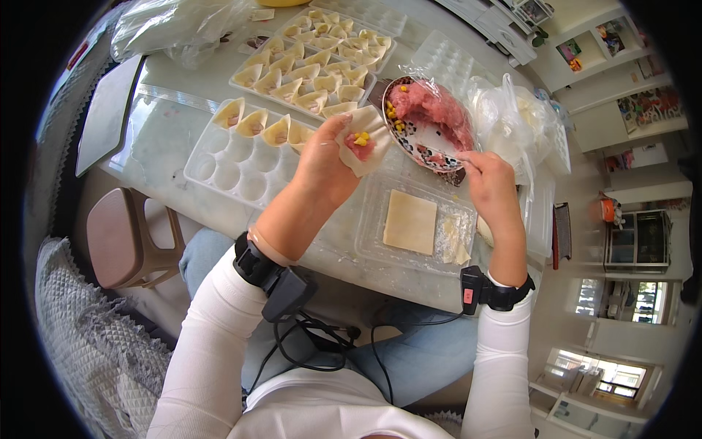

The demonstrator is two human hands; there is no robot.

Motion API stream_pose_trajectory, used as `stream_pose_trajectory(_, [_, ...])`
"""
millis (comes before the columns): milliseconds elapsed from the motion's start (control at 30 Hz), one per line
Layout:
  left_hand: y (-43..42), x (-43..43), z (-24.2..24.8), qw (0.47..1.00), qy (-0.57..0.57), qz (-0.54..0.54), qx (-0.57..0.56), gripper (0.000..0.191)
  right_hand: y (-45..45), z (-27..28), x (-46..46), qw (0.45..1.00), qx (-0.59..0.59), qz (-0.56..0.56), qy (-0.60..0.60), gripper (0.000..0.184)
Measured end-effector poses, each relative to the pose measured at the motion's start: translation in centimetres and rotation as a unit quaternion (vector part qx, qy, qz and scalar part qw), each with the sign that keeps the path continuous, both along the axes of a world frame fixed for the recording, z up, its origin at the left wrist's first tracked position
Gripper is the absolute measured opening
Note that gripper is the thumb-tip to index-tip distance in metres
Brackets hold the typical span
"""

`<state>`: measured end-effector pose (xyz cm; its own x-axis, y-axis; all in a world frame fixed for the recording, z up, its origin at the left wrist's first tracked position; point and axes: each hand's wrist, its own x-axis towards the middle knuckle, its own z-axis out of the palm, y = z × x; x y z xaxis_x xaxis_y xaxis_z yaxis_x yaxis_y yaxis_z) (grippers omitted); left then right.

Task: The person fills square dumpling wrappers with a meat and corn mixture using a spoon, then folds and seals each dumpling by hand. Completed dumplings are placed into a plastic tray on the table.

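My left hand [327,167] holds an opened-out dough wrapper [378,131] with minced meat and yellow corn kernels [361,139] at its middle. At the near rim of a patterned plate [408,144], my right hand [488,173] has thumb and fingers pinched together; whether something thin is between them cannot be told. The plate bears a mound of pink minced meat [428,107] and some corn. Below it, a stack of square wrappers [410,222] lies in a clear plastic tray [370,241]. A white tray with round hollows [226,176] holds several folded dumplings [252,123] along its far row.
Two fuller trays of dumplings [296,82] stand farther back. An empty hollowed tray [444,57] lies behind the plate. Plastic bags [507,118] rest at the right, more [175,27] at the far left. A stool [118,238] stands left of the table; cables [312,351] hang over my lap.
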<state>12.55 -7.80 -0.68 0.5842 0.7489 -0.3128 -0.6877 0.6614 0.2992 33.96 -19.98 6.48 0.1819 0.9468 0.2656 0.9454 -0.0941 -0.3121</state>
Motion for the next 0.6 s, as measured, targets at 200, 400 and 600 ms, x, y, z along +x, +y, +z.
stream_pose_trajectory(200, [-0.1, 0.1, 0.1, 1.000, 0.009, 0.004, -0.005, 0.025, -0.5, -0.6, 1.0, 0.998, -0.008, -0.030, 0.063, 0.019])
stream_pose_trajectory(400, [0.0, -0.1, 0.0, 1.000, 0.004, -0.001, -0.023, 0.023, 0.2, -2.8, 1.6, 0.974, -0.041, -0.068, 0.214, 0.020])
stream_pose_trajectory(600, [0.2, 0.3, -0.4, 0.997, 0.074, 0.016, -0.025, 0.038, -0.5, -1.4, 0.6, 0.843, -0.062, -0.134, 0.517, 0.023])
